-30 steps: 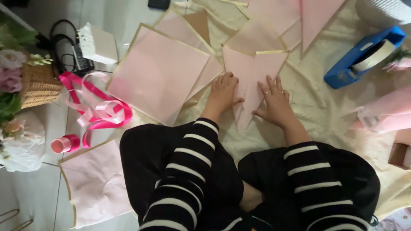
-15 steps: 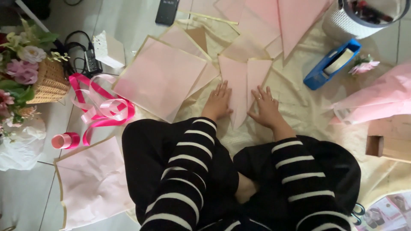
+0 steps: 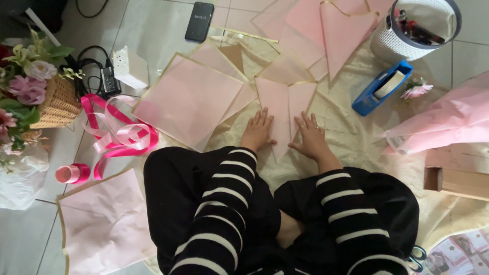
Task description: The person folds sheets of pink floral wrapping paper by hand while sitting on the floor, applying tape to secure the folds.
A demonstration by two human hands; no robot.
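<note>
I sit on the floor in black trousers and black-and-white striped sleeves. Both hands lie flat on a folded pink sheet (image 3: 284, 104) with gold edges, spread on a cream cloth (image 3: 351, 137). My left hand (image 3: 257, 130) presses its left flap, fingers apart. The right flap is under my right hand (image 3: 309, 136), which wears a ring. The sheet's point faces me between the two hands. A larger pink square sheet (image 3: 189, 101) lies just left of it.
Pink ribbon (image 3: 118, 136) and its spool (image 3: 72, 173) lie at left near a flower basket (image 3: 38, 99). A phone (image 3: 199, 21), blue tape dispenser (image 3: 382, 86), white basket (image 3: 423, 28), more pink sheets (image 3: 336, 28), a wooden box (image 3: 456, 175) surround me.
The view has tilted so more of the far floor shows, with the phone and white basket now in sight. Both hands stay pressed on the folded sheet, its two flaps lying closer together.
</note>
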